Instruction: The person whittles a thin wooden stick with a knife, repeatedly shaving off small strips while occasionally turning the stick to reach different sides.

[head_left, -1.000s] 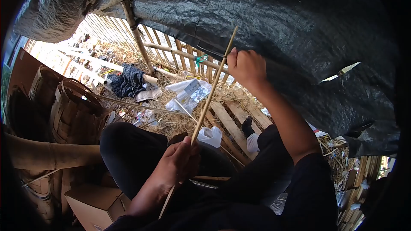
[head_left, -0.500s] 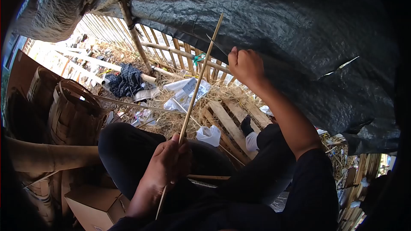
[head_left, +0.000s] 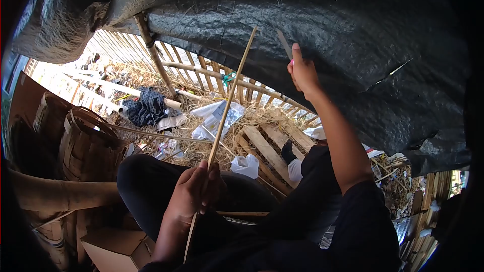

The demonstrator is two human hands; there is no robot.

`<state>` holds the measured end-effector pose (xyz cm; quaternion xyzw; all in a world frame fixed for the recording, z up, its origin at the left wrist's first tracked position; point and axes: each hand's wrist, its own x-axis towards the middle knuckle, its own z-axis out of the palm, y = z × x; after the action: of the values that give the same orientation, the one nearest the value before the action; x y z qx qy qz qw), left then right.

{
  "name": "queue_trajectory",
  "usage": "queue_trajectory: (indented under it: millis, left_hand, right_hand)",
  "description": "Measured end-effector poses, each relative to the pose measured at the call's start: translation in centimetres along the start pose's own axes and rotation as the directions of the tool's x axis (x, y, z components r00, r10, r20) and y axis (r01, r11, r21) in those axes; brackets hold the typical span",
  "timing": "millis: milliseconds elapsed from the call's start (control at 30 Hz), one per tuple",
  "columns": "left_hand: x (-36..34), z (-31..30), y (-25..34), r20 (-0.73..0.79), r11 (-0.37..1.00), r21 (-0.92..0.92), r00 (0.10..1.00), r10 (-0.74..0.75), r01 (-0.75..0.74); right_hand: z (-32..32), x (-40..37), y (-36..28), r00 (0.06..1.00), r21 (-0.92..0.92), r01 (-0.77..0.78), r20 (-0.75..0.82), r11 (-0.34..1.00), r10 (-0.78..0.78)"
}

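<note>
A long thin bamboo strip [head_left: 228,107] slants up from my lap toward the dark tarp. My left hand [head_left: 194,186] is closed around its lower part, above my thigh. To the right of the strip's upper end, my right hand [head_left: 304,73] grips a knife [head_left: 285,43], thumb laid along it and blade pointing up and left. A bit of pink shows at the knife's handle, the rest of which the fingers hide. Blade and strip are apart.
A black tarp [head_left: 353,30] hangs close in front and to the right. Woven bamboo baskets [head_left: 85,141], a thick bamboo pole [head_left: 70,189] and a cardboard box [head_left: 113,247] lie left. A white plastic bag [head_left: 245,165] and wooden slats [head_left: 267,146] rest on straw ahead.
My right hand has moved up and right with the knife, away from the strip; the blade now points more upward. The strip's tip has dipped slightly, and my left hand keeps its hold.
</note>
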<state>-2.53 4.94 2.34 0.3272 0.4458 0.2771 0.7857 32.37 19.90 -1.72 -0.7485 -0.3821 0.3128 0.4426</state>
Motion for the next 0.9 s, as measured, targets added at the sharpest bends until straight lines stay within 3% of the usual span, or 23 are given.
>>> queue_trajectory:
  millis: [33, 133, 267, 300, 333, 400, 433, 467, 533, 600, 667, 700, 733, 833, 900]
  left_hand:
    - [-0.1, -0.2, 0.0, 0.030, 1.000, -0.014, 0.999, 0.012, -0.011]
    - [-0.1, -0.1, -1.2, 0.141, 0.999, -0.029, 0.990, 0.028, -0.024]
    - [0.0, -0.2, -1.7, 0.290, 0.999, 0.031, 0.957, 0.009, -0.019]
    - [0.0, -0.2, -1.7, 0.289, 0.999, 0.044, 0.957, 0.011, -0.024]
    - [0.1, -0.2, -1.7, 0.324, 0.999, -0.033, 0.946, 0.032, -0.022]
    - [0.2, -0.1, -1.5, 0.356, 0.994, -0.110, 0.932, 0.065, -0.027]
    - [0.2, -0.2, -1.4, 0.305, 0.997, -0.071, 0.951, 0.045, -0.024]
    - [0.1, -0.2, -1.5, 0.251, 0.999, -0.033, 0.968, 0.022, -0.014]
    - [0.3, -0.2, -1.5, 0.260, 0.998, -0.051, 0.965, 0.036, -0.023]
    - [0.3, -0.2, -1.3, 0.262, 0.997, -0.072, 0.964, 0.040, -0.022]
    - [0.2, -0.1, -0.7, 0.292, 0.998, -0.063, 0.956, 0.010, 0.009]
    - [0.0, 0.2, -0.3, 0.289, 0.998, -0.067, 0.957, 0.014, 0.005]
    - [-0.2, 0.6, 0.1, 0.255, 0.997, -0.074, 0.967, 0.017, 0.002]
    - [-0.1, 0.1, 0.1, 0.190, 0.990, -0.144, 0.982, 0.015, 0.012]
    - [0.0, -0.1, 0.0, 0.165, 0.978, -0.208, 0.986, 0.013, 0.022]
  right_hand:
    - [0.5, -2.4, -1.0, 0.994, 0.157, 0.003, 0.111, 0.988, -0.021]
    - [2.6, -6.6, -3.2, 0.911, 0.166, -0.045, 0.411, 0.985, -0.028]
    - [4.6, -8.2, -2.6, 0.887, 0.353, 0.136, 0.373, 0.926, -0.272]
    - [4.5, -8.5, -2.9, 0.892, 0.386, 0.040, 0.403, 0.922, -0.207]
    - [4.4, -8.9, -3.2, 0.891, 0.396, 0.048, 0.397, 0.917, -0.218]
    - [4.5, -9.7, -3.6, 0.875, 0.401, 0.063, 0.419, 0.914, -0.244]
    - [4.8, -9.9, -3.7, 0.875, 0.360, 0.172, 0.371, 0.917, -0.310]
    - [5.0, -10.5, -3.8, 0.874, 0.361, 0.174, 0.373, 0.916, -0.313]
    - [5.4, -11.6, -4.1, 0.803, 0.222, 0.326, 0.448, 0.919, -0.393]
    - [5.2, -13.3, -4.7, 0.705, 0.174, 0.329, 0.608, 0.928, -0.364]
    - [5.4, -14.8, -5.0, 0.648, 0.134, 0.376, 0.670, 0.917, -0.363]
    - [6.1, -14.8, -4.6, 0.617, 0.157, 0.473, 0.644, 0.867, -0.453]
    - [6.3, -14.6, -4.4, 0.613, 0.157, 0.475, 0.648, 0.866, -0.453]
    - [6.5, -14.4, -3.9, 0.579, 0.021, 0.740, 0.488, 0.672, -0.653]
    - [6.1, -14.5, -4.2, 0.578, 0.028, 0.760, 0.429, 0.650, -0.694]
